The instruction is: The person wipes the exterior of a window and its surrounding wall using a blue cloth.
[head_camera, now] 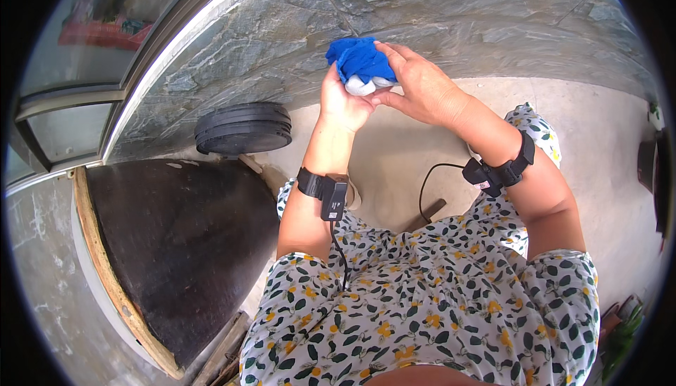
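Observation:
A bunched blue cloth [364, 60] lies in my two hands in front of the stone-patterned wall, with a whitish soft part [360, 86] showing at its lower side. My left hand [343, 100] supports the bundle from below and the left; its fingers are mostly hidden behind the cloth. My right hand [422, 82] holds the bundle's right side, its fingertips on the blue cloth and its thumb by the whitish part. Both forearms bear strapped black devices with cables.
Round black lids or trays [243, 130] lean against the grey stone-patterned wall [253, 53]. A dark wood-edged board [179, 243] stands at the left, below a framed window [68, 132]. A dark bar [434, 211] lies on the pale floor [412, 164]. Plants [623, 341] are at lower right.

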Demonstrator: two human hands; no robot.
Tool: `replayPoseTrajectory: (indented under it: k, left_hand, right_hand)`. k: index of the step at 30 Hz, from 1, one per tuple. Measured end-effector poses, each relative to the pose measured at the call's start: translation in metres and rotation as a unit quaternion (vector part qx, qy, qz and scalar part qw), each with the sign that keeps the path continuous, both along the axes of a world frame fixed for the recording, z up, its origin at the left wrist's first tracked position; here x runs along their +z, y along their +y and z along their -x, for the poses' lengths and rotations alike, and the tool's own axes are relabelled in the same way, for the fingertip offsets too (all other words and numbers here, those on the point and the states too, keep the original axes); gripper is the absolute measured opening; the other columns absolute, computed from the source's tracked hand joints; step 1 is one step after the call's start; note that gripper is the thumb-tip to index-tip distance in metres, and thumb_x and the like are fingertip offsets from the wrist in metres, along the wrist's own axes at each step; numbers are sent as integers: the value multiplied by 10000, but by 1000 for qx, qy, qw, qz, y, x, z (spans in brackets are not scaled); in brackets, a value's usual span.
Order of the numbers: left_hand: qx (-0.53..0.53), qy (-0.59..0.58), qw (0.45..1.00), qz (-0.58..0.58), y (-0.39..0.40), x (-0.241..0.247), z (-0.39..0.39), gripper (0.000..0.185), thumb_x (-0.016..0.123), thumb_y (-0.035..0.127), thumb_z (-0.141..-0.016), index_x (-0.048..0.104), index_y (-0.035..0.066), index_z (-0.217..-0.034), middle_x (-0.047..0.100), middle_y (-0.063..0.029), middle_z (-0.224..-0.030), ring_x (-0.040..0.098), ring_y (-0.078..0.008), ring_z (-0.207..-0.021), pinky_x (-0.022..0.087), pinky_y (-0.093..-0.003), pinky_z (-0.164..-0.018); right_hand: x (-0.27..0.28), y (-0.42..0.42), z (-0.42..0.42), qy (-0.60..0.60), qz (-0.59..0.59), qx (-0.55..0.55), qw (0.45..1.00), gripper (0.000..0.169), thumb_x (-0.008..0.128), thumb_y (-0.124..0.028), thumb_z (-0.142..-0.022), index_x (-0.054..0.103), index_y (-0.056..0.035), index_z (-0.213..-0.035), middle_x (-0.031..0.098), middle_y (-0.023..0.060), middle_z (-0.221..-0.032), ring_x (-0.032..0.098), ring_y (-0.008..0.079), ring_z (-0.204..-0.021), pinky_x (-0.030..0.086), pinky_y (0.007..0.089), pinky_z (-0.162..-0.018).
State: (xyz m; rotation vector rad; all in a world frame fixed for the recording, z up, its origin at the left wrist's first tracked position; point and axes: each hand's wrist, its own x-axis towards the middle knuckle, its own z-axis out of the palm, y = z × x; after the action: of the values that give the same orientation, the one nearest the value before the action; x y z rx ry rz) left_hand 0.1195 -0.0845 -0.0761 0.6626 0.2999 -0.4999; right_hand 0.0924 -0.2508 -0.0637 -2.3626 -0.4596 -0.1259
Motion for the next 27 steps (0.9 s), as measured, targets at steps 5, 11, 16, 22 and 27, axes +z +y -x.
replayPoseTrajectory:
  k: [5, 11, 16, 22, 27]
  left_hand:
    - [-117, -113, 986, -27, -7, 6, 14, 610, 337, 552, -989, 442, 112, -1398, 506, -87, -1398, 506, -304, -1262, 445, -482, -1027]
    - [-222, -206, 949, -86, 3, 20, 13, 786, 332, 669, -955, 385, 53, -1441, 453, -167, -1440, 462, -335, -1308, 400, -486, -1047]
    - [-105, -184, 963, -165, 29, 28, 18, 547, 471, 469, -998, 475, 53, -1354, 576, -148, -1298, 560, -241, -1190, 455, -362, -968]
    - [52, -112, 978, -170, 51, 23, 14, 381, 544, 343, -987, 549, 72, -1254, 632, -101, -1193, 597, -220, -1117, 468, -342, -925]
    - [83, -97, 979, -161, 51, 17, 8, 349, 565, 296, -976, 542, 73, -1244, 612, -91, -1194, 588, -212, -1106, 464, -341, -911]
  right_hand:
    - [-4, 2, -5, -187, -134, -24, 973, 607, 737, -170, -730, 505, -27, -1272, 583, 204, -1186, 581, 398, -1100, 495, 441, -931]
    - [22, -39, -28, -194, -326, -173, 909, 399, 718, -108, -735, 603, -47, -1113, 684, 108, -986, 672, 198, -889, 528, 315, -794]
    - [51, -80, -36, -248, -398, -257, 845, 358, 737, -152, -763, 639, -51, -1093, 699, 88, -976, 665, 169, -888, 516, 301, -811]
    - [48, -33, -49, -293, -218, -271, 891, 389, 754, -185, -738, 605, -56, -1074, 688, 149, -968, 687, 291, -904, 526, 352, -818]
    - [46, 24, -57, -247, -152, -179, 940, 406, 771, -172, -714, 598, -70, -1067, 674, 170, -983, 676, 359, -884, 546, 388, -767]
